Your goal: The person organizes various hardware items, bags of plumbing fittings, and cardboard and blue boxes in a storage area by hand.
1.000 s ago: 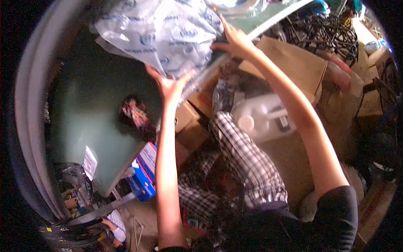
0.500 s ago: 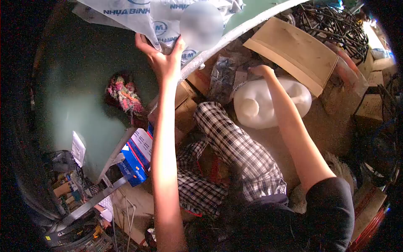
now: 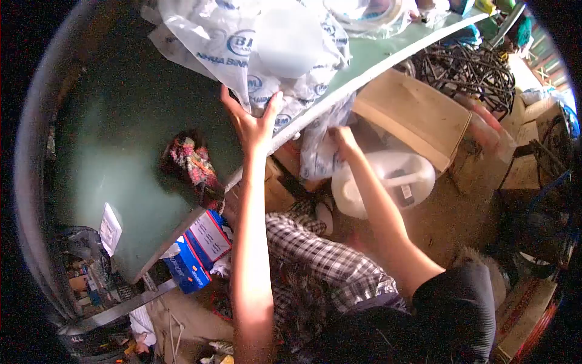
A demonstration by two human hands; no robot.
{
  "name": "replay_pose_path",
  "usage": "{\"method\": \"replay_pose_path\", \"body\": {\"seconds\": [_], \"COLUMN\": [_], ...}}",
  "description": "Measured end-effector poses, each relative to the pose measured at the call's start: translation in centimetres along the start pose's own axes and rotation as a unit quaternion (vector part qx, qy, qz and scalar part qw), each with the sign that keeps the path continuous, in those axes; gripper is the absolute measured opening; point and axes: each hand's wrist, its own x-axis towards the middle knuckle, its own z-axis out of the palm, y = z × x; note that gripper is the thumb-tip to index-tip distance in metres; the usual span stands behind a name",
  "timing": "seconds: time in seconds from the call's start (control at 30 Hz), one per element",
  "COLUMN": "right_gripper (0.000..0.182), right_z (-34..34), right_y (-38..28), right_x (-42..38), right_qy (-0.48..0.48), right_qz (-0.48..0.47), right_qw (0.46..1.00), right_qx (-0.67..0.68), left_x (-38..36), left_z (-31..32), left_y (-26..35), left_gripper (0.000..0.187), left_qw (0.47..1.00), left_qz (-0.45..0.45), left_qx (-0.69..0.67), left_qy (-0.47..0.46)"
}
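My left hand (image 3: 253, 121) is at the near edge of the green table (image 3: 115, 158), thumb and fingers apart around the lower corner of a white printed plastic bag (image 3: 212, 42). The bag lies on the table; whether the hand grips it is unclear. My right hand (image 3: 344, 141) is below the table edge, its fingers closed at a translucent printed plastic bag (image 3: 315, 151) that hangs there. Under my right forearm stands a white translucent plastic jug (image 3: 394, 182).
A bunched floral cloth (image 3: 195, 162) lies on the table. Blue boxes (image 3: 191, 264) stand by its lower edge. An open cardboard box (image 3: 415, 115) and a heap of black cables (image 3: 479, 76) are at the right.
My right hand has moved left, off the jug area, and a plastic bag now hangs by it. The view has shifted, showing more of the table's far end.
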Motion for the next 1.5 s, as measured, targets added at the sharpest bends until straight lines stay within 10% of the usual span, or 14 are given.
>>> {"method": "replay_pose_path", "body": {"seconds": [0.03,0.1,0.13,0.3,0.47,0.53,0.67,0.8,0.83,0.9,1.0,1.07,1.27,1.5], "right_gripper": [0.026,0.025,0.024,0.024,0.058,0.065,0.027,0.018,0.058,0.058,0.014,0.012,0.015,0.010], "right_z": [0.5,2.5,3.5,-1.0,-4.4,-4.4,-4.2,-4.6,-4.7,-5.4,-4.9,-5.4,-3.5,-3.2], "right_y": [2.6,4.4,2.3,-7.9,-10.2,-10.3,-10.0,-9.7,-10.5,-9.4,-11.0,-11.3,-14.2,-17.6], "right_x": [0.2,-2.0,-4.9,-18.1,-26.6,-28.3,-30.6,-31.9,-33.1,-33.0,-33.6,-33.1,-33.7,-34.4], "right_qy": [0.024,0.108,0.142,0.096,0.071,0.058,0.082,0.136,0.143,0.150,0.137,0.194,0.086,0.144], "right_qz": [-0.168,-0.183,-0.018,-0.018,-0.330,-0.321,-0.276,-0.376,-0.327,-0.389,-0.420,-0.506,-0.433,-0.440], "right_qw": [0.974,0.976,0.967,0.955,0.941,0.942,0.925,0.899,0.923,0.906,0.869,0.836,0.895,0.884], "right_qx": [-0.147,-0.042,0.209,0.279,0.011,0.078,0.249,0.179,0.147,0.077,0.225,0.090,0.060,0.067], "left_x": [0.0,0.0,0.0,-1.1,0.9,5.6,17.7,21.2,21.4,21.3,15.7,3.4,-24.5,-30.0], "left_z": [0.1,0.1,0.1,-1.4,-3.6,-2.9,-2.2,-2.2,-1.9,-1.0,-1.1,-0.4,-2.9,-5.5], "left_y": [0.3,1.0,0.7,-0.2,5.2,8.2,9.2,5.1,4.6,4.9,8.2,14.6,16.6,16.7], "left_gripper": [0.089,0.089,0.090,0.079,0.059,0.059,0.061,0.058,0.056,0.054,0.054,0.049,0.045,0.042], "left_qw": [1.000,1.000,1.000,0.960,0.789,0.698,0.698,0.735,0.739,0.751,0.875,0.993,0.897,0.866], "left_qz": [0.000,0.006,0.012,0.176,0.494,0.507,0.486,0.287,0.267,0.242,0.361,0.096,-0.383,-0.437], "left_qx": [-0.013,-0.020,-0.013,0.158,0.331,0.422,0.504,0.605,0.607,0.602,0.322,0.050,-0.213,-0.236], "left_qy": [0.001,0.003,0.004,0.148,-0.155,-0.280,-0.152,-0.111,-0.117,-0.119,-0.042,-0.043,-0.056,-0.051]}}
